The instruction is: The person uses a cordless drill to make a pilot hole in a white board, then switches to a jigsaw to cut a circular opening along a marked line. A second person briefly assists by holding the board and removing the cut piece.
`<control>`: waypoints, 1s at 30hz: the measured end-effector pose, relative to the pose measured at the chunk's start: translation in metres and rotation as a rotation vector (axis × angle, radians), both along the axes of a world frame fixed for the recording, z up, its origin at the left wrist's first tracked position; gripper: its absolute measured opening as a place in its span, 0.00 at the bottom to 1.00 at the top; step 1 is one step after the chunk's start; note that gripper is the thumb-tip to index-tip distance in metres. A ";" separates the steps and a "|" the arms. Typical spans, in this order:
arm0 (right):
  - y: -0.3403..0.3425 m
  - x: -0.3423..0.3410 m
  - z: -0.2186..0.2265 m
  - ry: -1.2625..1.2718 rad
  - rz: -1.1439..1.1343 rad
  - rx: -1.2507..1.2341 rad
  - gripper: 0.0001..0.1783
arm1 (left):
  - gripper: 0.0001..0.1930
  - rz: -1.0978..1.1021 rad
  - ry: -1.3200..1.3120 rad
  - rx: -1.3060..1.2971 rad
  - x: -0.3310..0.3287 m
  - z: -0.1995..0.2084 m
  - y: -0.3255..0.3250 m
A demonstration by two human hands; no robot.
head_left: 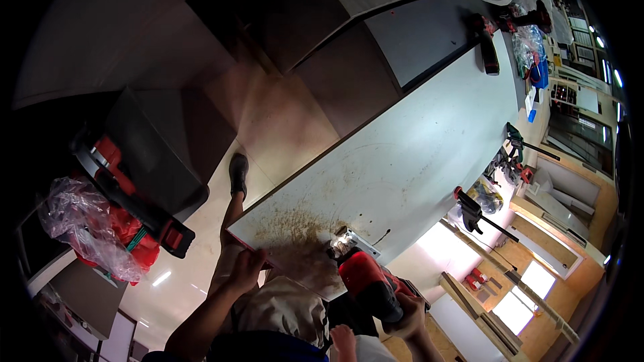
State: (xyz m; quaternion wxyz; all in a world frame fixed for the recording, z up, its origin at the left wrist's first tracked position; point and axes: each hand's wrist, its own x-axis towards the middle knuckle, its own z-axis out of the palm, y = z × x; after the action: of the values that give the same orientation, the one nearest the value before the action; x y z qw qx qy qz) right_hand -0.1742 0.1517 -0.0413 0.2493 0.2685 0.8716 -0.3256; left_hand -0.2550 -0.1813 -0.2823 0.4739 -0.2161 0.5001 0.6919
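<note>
In my right hand [404,318] is a red and black cordless power tool [369,281]. Its lit front end points at a small metal plate [359,241] on the white panel [409,161], near the panel's close end. Brown dust [288,231] lies over the surface left of the tool. My left hand [248,267] is closed on the near left edge of that panel, apart from the tool. Whether a bit touches the panel is hidden by the tool's front. A bit of bare skin like fingers [343,340] shows at the bottom; I cannot tell whose.
Two cordless drills [488,47] rest at the panel's far end. Bar clamps [473,211] sit along its right edge. On the left, another black and red tool [134,201] lies by clear plastic wrap [74,221]. Dark boards [349,74] stand beyond; a shoe [238,173] is on the tiled floor.
</note>
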 end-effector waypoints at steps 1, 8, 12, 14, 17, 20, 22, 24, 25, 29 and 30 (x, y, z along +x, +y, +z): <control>-0.002 -0.001 0.001 0.016 -0.008 0.000 0.07 | 0.15 -0.003 0.001 0.010 0.000 -0.002 0.000; -0.017 -0.012 0.000 0.046 -0.074 0.041 0.08 | 0.17 0.015 -0.031 0.008 -0.009 0.009 0.002; -0.024 0.010 -0.008 0.073 -0.140 0.044 0.10 | 0.19 -0.007 -0.063 0.006 -0.006 0.005 -0.002; -0.028 0.011 -0.009 0.068 -0.162 0.054 0.14 | 0.20 -0.032 -0.076 0.002 -0.006 0.004 -0.004; -0.034 0.005 -0.008 0.059 -0.191 0.038 0.19 | 0.21 -0.119 -0.072 0.012 -0.008 0.002 -0.008; -0.036 0.009 -0.010 0.059 -0.212 0.038 0.18 | 0.21 -0.155 -0.081 0.031 -0.014 0.003 -0.010; -0.037 0.005 -0.008 0.065 -0.217 0.033 0.16 | 0.22 -0.172 -0.108 0.031 -0.018 0.006 -0.010; -0.039 0.002 -0.007 0.061 -0.213 0.042 0.15 | 0.22 -0.180 -0.135 0.024 -0.022 0.009 -0.009; -0.040 0.002 -0.007 0.056 -0.205 0.056 0.14 | 0.22 -0.179 -0.148 0.020 -0.022 0.009 -0.009; -0.043 0.004 -0.005 -0.020 -0.166 0.075 0.12 | 0.22 -0.183 -0.200 0.011 -0.022 0.007 -0.015; -0.045 0.005 -0.006 0.001 -0.188 0.079 0.12 | 0.22 -0.201 -0.203 0.000 -0.021 0.005 -0.017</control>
State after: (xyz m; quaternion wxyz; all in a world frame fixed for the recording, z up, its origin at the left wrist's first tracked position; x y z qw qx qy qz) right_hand -0.1691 0.1070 -0.0469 0.2064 0.3584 0.8550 -0.3130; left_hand -0.2758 -0.1985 -0.2776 0.5889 -0.2339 0.4685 0.6156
